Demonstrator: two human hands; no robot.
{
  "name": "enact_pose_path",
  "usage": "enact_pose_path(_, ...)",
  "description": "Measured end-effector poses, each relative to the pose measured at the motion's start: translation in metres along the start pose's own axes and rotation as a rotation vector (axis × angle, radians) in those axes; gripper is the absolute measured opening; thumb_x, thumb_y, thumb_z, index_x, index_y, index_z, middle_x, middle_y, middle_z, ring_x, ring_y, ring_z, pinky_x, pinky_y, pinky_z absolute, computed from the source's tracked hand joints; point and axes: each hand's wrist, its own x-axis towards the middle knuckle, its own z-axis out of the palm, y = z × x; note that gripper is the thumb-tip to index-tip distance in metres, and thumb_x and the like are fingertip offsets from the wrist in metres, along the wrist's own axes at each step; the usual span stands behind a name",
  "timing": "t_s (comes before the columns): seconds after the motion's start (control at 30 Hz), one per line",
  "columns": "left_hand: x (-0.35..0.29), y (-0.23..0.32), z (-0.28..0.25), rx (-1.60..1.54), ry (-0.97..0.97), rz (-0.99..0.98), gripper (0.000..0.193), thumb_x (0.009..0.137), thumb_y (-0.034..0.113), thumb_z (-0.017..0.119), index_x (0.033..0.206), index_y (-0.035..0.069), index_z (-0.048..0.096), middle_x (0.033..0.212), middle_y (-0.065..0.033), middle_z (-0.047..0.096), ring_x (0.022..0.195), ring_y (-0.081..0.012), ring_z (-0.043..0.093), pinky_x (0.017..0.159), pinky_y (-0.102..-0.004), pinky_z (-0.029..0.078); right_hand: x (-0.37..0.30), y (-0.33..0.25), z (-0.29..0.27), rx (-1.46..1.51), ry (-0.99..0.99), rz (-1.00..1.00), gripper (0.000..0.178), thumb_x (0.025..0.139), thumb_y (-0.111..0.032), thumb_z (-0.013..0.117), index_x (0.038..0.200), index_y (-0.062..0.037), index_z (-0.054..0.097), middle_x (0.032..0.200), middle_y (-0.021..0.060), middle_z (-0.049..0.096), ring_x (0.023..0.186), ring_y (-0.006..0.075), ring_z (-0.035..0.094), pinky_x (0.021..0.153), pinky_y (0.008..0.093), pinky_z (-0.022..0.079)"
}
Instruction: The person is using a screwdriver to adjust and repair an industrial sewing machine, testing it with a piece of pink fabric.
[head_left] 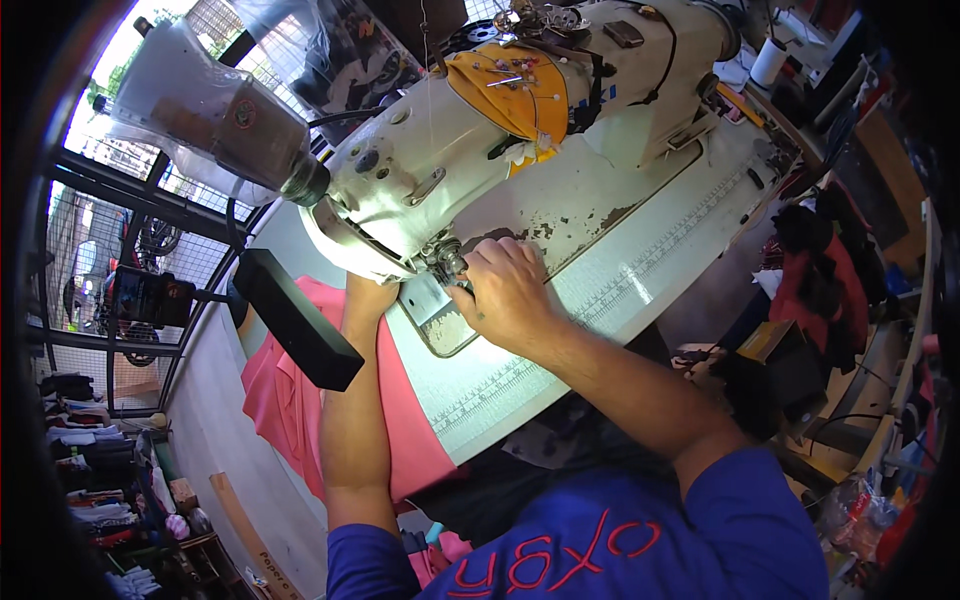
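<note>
A white sewing machine with worn paint stands across the table. At the presser foot and needle parts, under the lit end of its head, my right hand has its thumb and forefinger drawn together, and what lies between them is too small to name. My left hand reaches behind the machine head, its fingers hidden there. Pink fabric hangs over the table's near left edge, beneath my left forearm. A shiny metal plate lies just under the needle area, between my hands.
An orange pincushion full of pins is strapped to the machine arm. A black box-shaped fixture juts out over my left forearm. Printed ruler marks run along the tabletop's near side. Piled clothes lie at the right.
</note>
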Motion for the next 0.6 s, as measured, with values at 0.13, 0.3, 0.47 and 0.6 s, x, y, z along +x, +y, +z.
enact_pose_path(0.13, 0.002, 0.002, 0.0, 0.005, -0.024, -0.033, 0.026, 0.077, 0.006, 0.064, 0.103, 0.002, 0.065, 0.102, -0.016, 0.066, 0.096, -0.0353, 0.061, 0.084, -0.0415, 0.047, 0.002, 0.0, 0.001, -0.029, -0.025, 0.022, 0.014, 0.073, -0.017, 0.072, 0.072, -0.0069, 0.062, 0.083, 0.0059, 0.055, 0.084, 0.0239, 0.051, 0.079, 0.0392, 0.036)
enact_pose_path(0.3, 0.005, 0.011, -0.001, -0.012, 0.037, 0.015, 0.022, 0.079, 0.008, 0.062, 0.099, -0.001, 0.066, 0.093, -0.0189, 0.067, 0.088, -0.0372, 0.062, 0.079, -0.0427, 0.049, 0.001, 0.002, 0.004, -0.056, -0.054, 0.0, 0.014, 0.073, -0.018, 0.072, 0.074, -0.0072, 0.063, 0.083, 0.006, 0.055, 0.085, 0.0237, 0.051, 0.079, 0.0392, 0.036)
enact_pose_path(0.47, 0.007, 0.02, -0.002, -0.026, 0.047, 0.038, 0.023, 0.079, 0.007, 0.061, 0.1, -0.001, 0.065, 0.096, -0.0193, 0.066, 0.091, -0.0371, 0.062, 0.082, -0.0425, 0.048, 0.0, 0.0, 0.002, -0.027, -0.036, 0.024, 0.01, 0.074, -0.015, 0.07, 0.073, -0.0074, 0.064, 0.084, 0.0063, 0.055, 0.086, 0.0238, 0.051, 0.079, 0.0392, 0.035)
enact_pose_path(0.6, 0.005, 0.013, -0.005, -0.003, -0.044, 0.035, 0.025, 0.08, 0.007, 0.061, 0.104, -0.002, 0.064, 0.101, -0.0192, 0.066, 0.097, -0.0361, 0.061, 0.087, -0.0417, 0.046, 0.002, -0.002, 0.001, -0.026, -0.076, 0.036, 0.011, 0.076, -0.017, 0.07, 0.076, -0.0074, 0.065, 0.085, 0.0062, 0.055, 0.087, 0.0241, 0.051, 0.081, 0.0391, 0.035)
